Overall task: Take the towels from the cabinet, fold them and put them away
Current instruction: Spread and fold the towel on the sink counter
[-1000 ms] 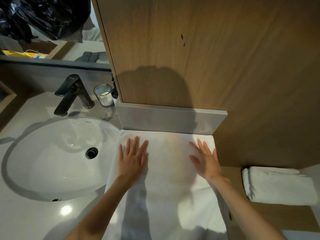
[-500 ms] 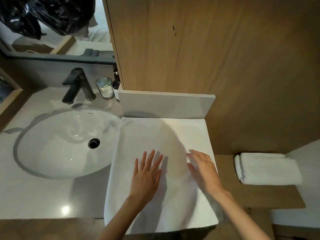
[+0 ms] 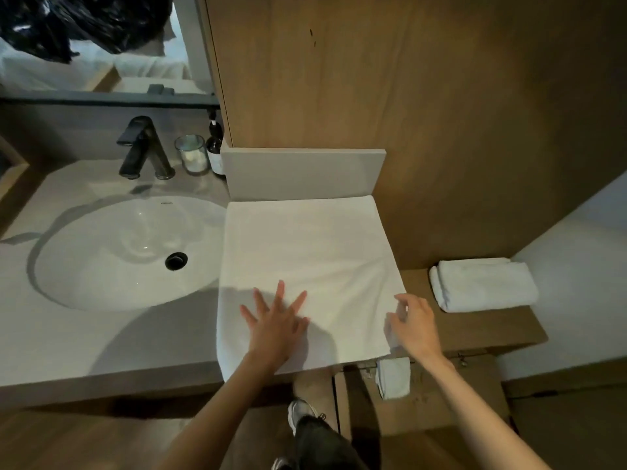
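A white towel [image 3: 305,245] lies spread flat on the counter, right of the sink, its front edge hanging slightly over the counter's front. My left hand [image 3: 274,327] presses flat on the towel's near part with fingers spread. At the towel's right front edge my right hand [image 3: 415,329] has its fingers curled and pinches the cloth, which creases toward it. A folded white towel [image 3: 481,284] rests on the low wooden shelf [image 3: 475,330] to the right. A smaller white cloth [image 3: 393,376] hangs below the counter's front right corner.
The white oval sink [image 3: 112,252] fills the counter's left half, with a black faucet [image 3: 142,147], a glass [image 3: 191,154] and a dark bottle [image 3: 215,147] behind it. A tall wooden cabinet panel [image 3: 407,96] rises behind the towel. My shoe [image 3: 300,413] shows on the floor below.
Both hands slid over the towel from its far end to its near edge. The right hand went from lying flat to curling at the towel's right front edge.
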A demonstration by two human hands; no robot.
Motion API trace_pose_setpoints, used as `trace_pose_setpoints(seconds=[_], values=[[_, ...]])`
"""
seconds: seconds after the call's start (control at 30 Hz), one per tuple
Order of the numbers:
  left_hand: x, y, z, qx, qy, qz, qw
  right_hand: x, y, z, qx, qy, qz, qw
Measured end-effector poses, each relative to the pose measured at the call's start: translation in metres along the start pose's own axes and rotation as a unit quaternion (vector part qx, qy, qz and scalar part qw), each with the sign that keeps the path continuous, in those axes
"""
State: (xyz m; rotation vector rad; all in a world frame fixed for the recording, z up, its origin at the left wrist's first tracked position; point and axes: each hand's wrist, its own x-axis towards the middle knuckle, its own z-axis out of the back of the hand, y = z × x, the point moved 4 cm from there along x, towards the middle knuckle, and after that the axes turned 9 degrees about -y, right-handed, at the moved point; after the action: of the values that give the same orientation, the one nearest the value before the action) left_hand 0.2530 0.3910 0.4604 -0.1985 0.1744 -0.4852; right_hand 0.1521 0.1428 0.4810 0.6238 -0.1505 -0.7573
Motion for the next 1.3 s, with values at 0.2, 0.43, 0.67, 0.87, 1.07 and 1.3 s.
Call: trace_pose_setpoints(seconds=[0.2,0.43,0.67,0.87,1.07,1.3], values=[[0.002,0.003,-0.001,0.02,0.03,0.008,0.999,0.002,-0.007,0.001,0.048,0.024,-0.114,0.992],[0.003,0.006,-0.007,0.027,0.028,0.015,0.999,-0.007,-0.018,0.024,0.081,-0.021,-0.059,0.995],[0.004,0.009,-0.016,0.008,0.035,0.014,0.999,-0.019,-0.027,0.019,0.049,-0.015,-0.056,0.997],[-0.015,0.013,0.003,-0.037,-0.063,-0.043,0.996,-0.031,0.021,0.007,-0.169,-0.065,0.157,0.971],[-0.017,-0.008,0.005,-0.062,-0.119,-0.015,0.991,-0.046,0.089,-0.083,-0.153,0.06,0.267,0.95],[-0.026,0.026,-0.021,-0.013,-0.113,0.055,0.992,-0.036,0.06,-0.101,-0.231,0.036,0.252,0.939]])
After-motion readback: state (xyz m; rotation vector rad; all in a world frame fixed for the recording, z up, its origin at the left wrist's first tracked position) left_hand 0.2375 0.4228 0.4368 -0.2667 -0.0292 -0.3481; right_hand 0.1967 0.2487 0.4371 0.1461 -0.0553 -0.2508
